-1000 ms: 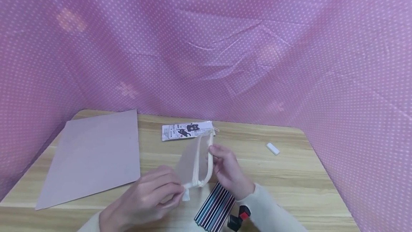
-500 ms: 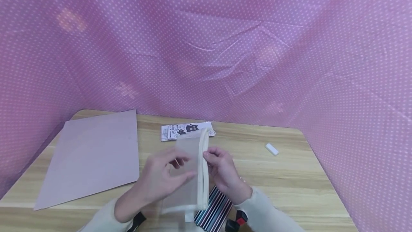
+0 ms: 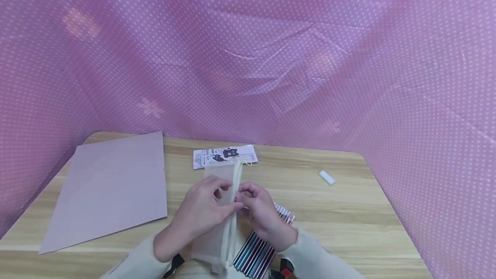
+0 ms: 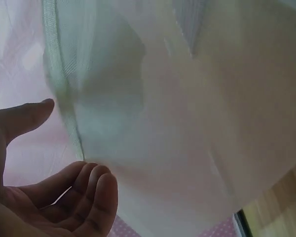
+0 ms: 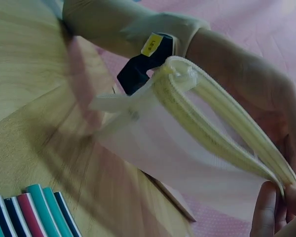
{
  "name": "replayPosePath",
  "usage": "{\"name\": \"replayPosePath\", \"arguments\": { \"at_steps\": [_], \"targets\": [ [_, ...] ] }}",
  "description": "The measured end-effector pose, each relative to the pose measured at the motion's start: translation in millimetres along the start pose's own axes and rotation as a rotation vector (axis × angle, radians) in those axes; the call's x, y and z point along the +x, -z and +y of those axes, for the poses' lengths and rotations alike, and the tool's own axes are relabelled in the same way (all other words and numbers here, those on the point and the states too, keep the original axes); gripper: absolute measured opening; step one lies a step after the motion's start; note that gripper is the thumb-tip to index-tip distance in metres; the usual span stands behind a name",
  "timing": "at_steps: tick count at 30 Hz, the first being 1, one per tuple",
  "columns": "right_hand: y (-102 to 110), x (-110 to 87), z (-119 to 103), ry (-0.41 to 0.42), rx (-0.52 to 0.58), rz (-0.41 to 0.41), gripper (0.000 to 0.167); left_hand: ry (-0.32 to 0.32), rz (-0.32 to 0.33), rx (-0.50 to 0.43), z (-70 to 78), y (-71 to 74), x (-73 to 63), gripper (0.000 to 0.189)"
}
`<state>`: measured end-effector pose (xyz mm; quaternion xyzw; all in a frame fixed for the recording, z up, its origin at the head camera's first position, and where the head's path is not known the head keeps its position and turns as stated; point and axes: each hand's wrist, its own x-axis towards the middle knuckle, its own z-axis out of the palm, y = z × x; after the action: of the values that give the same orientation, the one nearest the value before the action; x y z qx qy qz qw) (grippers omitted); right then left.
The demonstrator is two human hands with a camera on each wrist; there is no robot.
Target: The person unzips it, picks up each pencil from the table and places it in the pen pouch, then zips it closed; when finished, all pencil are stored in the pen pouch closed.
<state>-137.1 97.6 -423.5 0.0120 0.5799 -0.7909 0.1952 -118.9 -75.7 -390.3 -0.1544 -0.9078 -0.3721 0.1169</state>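
Note:
A sheer, cream mesh zip pouch (image 3: 213, 237) stands on edge between my two hands, its zipper lips parted in the right wrist view. My right hand (image 3: 260, 214) pinches the zipper edge between thumb and fingers. Opposite it, my left hand (image 3: 203, 208) has thumb and fingertips spread at the same edge. The left wrist view shows a gap between that thumb (image 4: 37, 116) and the curved fingers, which touch the mesh. Several dark, metallic-coloured pencils (image 3: 253, 255) lie side by side beneath my right wrist, partly hidden by it.
A packaged ruler set (image 3: 209, 158) with black cat drawings lies behind the pouch. To the right is a small white eraser (image 3: 327, 177). A large mauve board (image 3: 112, 188) covers the table's left part. Pink dotted cloth (image 3: 248, 55) hangs around the wooden table (image 3: 348, 227).
My left hand has left the pouch's lower tab and moved up to the zipper edge. The pouch has shifted left and stands more upright, with my right hand still pinching its edge.

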Motion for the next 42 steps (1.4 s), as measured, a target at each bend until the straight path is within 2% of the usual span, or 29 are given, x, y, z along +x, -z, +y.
{"name": "replayPosePath", "arguments": {
  "at_steps": [6,14,19,22,30,34,37,42],
  "targets": [
    [0,2.0,1,-0.007,0.015,-0.042,0.017,-0.012,0.024,-0.017,-1.7,-3.2,-0.1,0.037],
    [6,8.4,-3,0.013,-0.004,-0.032,0.013,0.023,0.046,-0.020,-4.4,5.1,2.9,0.003],
    [10,13.5,-6,0.051,-0.086,-0.030,0.014,0.001,0.087,0.021,-6.9,14.9,4.8,0.006],
    [15,17.8,-6,0.060,-0.128,-0.021,0.015,0.011,0.099,0.041,-8.3,23.1,6.2,0.007],
    [31,28.0,-10,0.038,-0.192,-0.021,0.017,0.022,0.113,0.093,-13.4,48.3,11.0,0.006],
    [38,32.1,-12,0.039,-0.227,-0.009,0.017,0.010,0.152,0.121,-15.2,58.0,12.0,0.004],
    [40,33.3,-13,0.038,-0.250,-0.012,0.017,0.012,0.164,0.115,-15.9,60.0,12.3,0.005],
    [36,32.8,-11,0.022,-0.307,-0.074,0.014,0.005,0.100,0.086,-15.3,54.2,11.0,0.006]
  ]
}}
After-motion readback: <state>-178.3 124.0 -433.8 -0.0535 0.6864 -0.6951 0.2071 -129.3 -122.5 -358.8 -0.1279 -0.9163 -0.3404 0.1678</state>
